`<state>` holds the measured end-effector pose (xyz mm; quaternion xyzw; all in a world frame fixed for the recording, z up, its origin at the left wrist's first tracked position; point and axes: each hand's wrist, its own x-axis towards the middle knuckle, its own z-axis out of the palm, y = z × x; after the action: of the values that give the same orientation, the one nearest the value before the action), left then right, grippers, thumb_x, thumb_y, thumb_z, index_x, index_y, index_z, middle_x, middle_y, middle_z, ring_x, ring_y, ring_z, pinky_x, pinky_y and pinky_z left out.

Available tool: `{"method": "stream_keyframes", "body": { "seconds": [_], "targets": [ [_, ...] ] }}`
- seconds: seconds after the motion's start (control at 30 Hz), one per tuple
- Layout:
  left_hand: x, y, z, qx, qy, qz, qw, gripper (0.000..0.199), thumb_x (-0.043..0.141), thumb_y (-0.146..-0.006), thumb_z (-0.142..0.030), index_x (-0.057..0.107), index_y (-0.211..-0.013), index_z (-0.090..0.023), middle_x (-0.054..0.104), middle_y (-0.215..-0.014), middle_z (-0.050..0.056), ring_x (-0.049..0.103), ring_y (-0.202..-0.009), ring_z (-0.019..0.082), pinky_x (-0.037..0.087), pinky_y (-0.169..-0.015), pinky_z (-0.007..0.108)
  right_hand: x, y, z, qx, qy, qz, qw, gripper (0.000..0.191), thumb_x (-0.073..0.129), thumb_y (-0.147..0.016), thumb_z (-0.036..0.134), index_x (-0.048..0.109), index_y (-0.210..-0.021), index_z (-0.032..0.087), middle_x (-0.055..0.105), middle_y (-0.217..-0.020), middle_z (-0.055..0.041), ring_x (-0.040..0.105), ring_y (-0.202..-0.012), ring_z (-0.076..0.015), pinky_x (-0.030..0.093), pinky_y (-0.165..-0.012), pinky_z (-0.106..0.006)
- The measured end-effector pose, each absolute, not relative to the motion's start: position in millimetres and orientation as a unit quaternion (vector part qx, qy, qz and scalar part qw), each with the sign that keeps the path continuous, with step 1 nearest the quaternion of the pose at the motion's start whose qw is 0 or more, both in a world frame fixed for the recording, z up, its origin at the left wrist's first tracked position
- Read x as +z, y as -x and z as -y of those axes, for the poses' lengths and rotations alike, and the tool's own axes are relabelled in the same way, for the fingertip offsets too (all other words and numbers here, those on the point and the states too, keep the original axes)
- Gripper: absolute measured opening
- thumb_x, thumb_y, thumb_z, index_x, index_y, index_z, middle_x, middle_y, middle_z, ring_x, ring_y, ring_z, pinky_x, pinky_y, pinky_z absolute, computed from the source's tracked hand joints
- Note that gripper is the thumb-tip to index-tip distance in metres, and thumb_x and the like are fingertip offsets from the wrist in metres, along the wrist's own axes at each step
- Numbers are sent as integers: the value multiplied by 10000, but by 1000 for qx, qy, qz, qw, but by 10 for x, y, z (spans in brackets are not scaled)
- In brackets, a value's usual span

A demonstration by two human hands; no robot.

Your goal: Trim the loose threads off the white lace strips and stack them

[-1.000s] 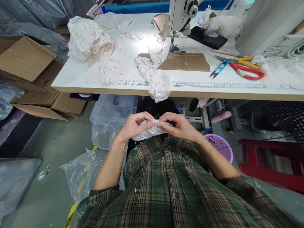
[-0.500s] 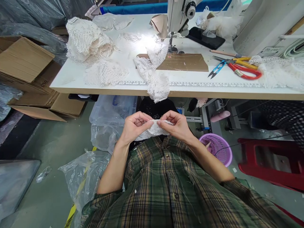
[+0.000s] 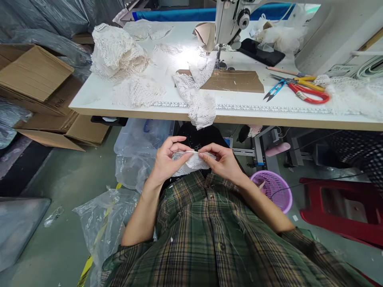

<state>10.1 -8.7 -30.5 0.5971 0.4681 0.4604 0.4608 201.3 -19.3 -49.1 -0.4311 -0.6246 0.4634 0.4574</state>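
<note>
Over my lap, a piece of white lace (image 3: 196,161) is stretched between my two hands. My left hand (image 3: 168,158) pinches its upper edge between thumb and fingers, with the index finger raised off the cloth. My right hand (image 3: 223,160) pinches the same edge a short way to the right. Part of the lace hangs below the fingers toward the shirt. Just beyond, another white lace strip (image 3: 202,111) drapes over the front edge of the sewing table (image 3: 143,113).
A sewing machine (image 3: 229,24) stands above a brown cardboard piece (image 3: 236,81). Heaped lace (image 3: 116,52) lies at left; blue thread snips (image 3: 274,90) and red-handled scissors (image 3: 311,95) at right. A purple basket (image 3: 285,195) and cardboard boxes (image 3: 38,75) flank the table.
My left index finger has lifted away from the lace edge, while the thumb keeps its pinch. My right hand stays on the edge. The view has shifted slightly.
</note>
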Motion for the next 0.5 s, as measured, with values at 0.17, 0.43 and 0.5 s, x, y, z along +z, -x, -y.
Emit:
{"method": "stream_keyframes", "body": {
  "seconds": [0.17, 0.43, 0.5],
  "targets": [
    [-351, -74, 98, 458, -622, -471, 426, 481, 782, -773, -313, 552, -1176, -189, 766, -874, 47, 716, -781, 170, 536, -711, 274, -479, -1999, 177, 444, 438, 652, 431, 126, 601, -908, 301, 658, -921, 189, 677, -829, -14, 585, -711, -134, 418, -629, -258],
    [-411, -33, 102, 451, -635, -494, 388, 523, 768, -781, -330, 548, -1235, -192, 767, -882, 47, 712, -771, 173, 526, -712, 279, -551, -1938, 130, 495, 430, 643, 397, 169, 545, -937, 361, 562, -931, 192, 584, -762, 15, 503, -649, -112, 360, -578, -243],
    [-415, -28, 94, 449, -631, -497, 391, 521, 760, -786, -330, 545, -1239, -188, 761, -883, 44, 702, -759, 165, 521, -710, 277, -571, -1922, 120, 519, 420, 633, 392, 180, 538, -942, 370, 558, -935, 192, 569, -750, 23, 487, -638, -106, 356, -572, -238]
  ]
}}
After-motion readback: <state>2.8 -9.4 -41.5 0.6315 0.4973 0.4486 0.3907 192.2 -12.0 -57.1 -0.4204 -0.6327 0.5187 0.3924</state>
